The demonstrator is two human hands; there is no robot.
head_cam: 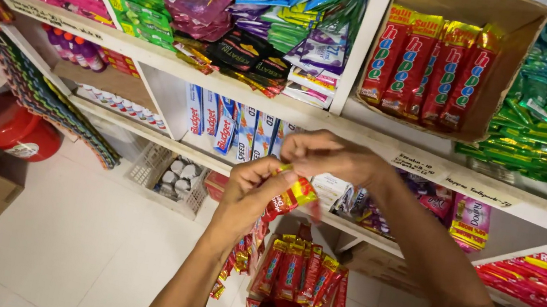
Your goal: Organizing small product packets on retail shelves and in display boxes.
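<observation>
**Two hands work a sachet strip before shop shelves**

Both hands meet just below the white shelf (393, 145). The left hand (254, 189) and right hand (329, 155) pinch the top of a red-and-yellow sachet strip (289, 200). More strips (301, 273) hang beneath it.

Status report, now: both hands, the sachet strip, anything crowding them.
Left hand and right hand both pinch the top of the red and yellow sachet strip. More strips hang below. White shelf close behind; nothing between the hands.
</observation>
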